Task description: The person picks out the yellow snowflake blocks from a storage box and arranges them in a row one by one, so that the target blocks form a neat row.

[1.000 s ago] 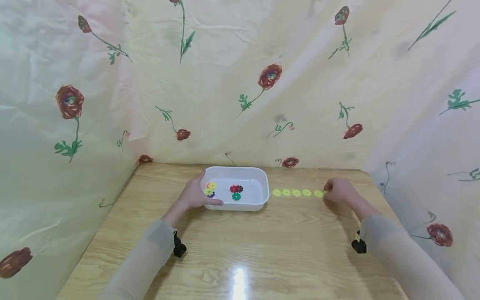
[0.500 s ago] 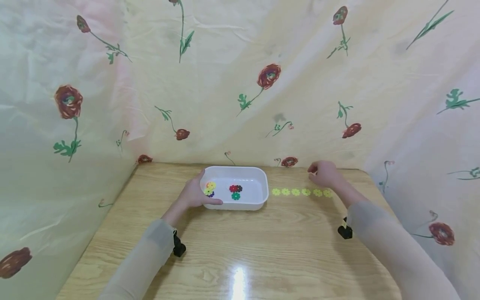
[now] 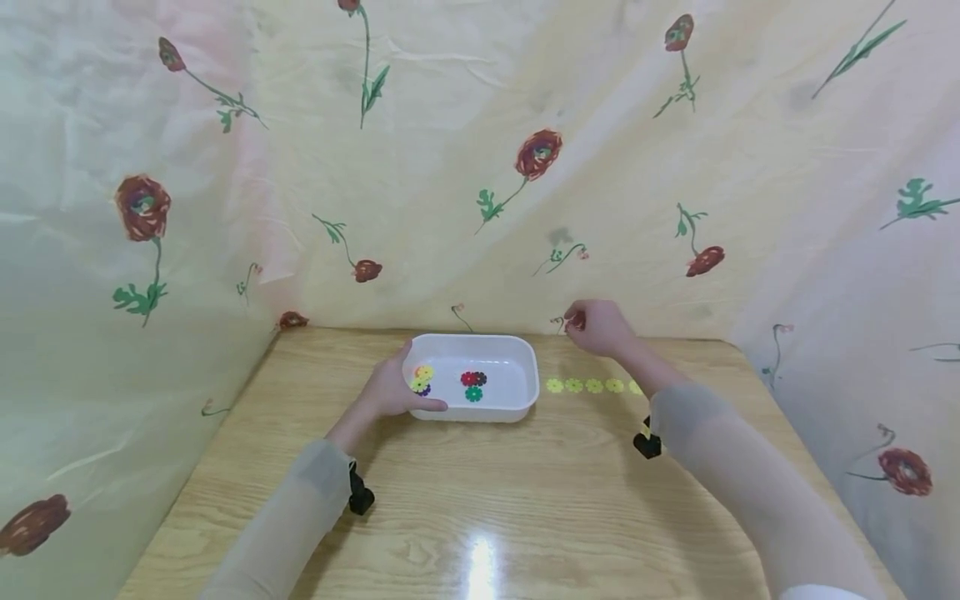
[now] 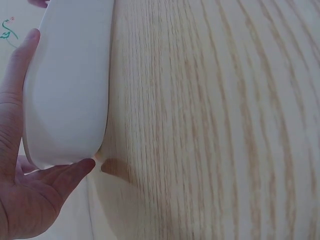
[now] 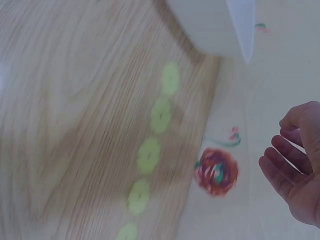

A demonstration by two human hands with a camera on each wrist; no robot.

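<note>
A white plastic tub (image 3: 480, 413) stands on the table, and my left hand (image 3: 390, 387) grips its left end, thumb along the near side. Inside the tub lie small flower-shaped plastic pieces: a green piece (image 3: 473, 394), a red piece (image 3: 468, 378), a dark piece (image 3: 481, 379), and yellow pieces (image 3: 424, 372) with a purple one by the left hand. My right hand (image 3: 600, 327) is in the air right of the tub, fingers loosely curled around nothing. Below it runs a row of yellow flower pieces (image 3: 594, 386); the forearm hides the row's right end.
The wood-grain table (image 3: 480, 483) extends toward me. A flower-printed cloth (image 3: 450, 167) hangs closely behind the table and at both sides. A black wrist camera (image 3: 648, 442) sits under the right sleeve.
My right hand has let go of a yellow piece at the row's right end, risen, and moved left toward the tub. My left hand keeps its grip.
</note>
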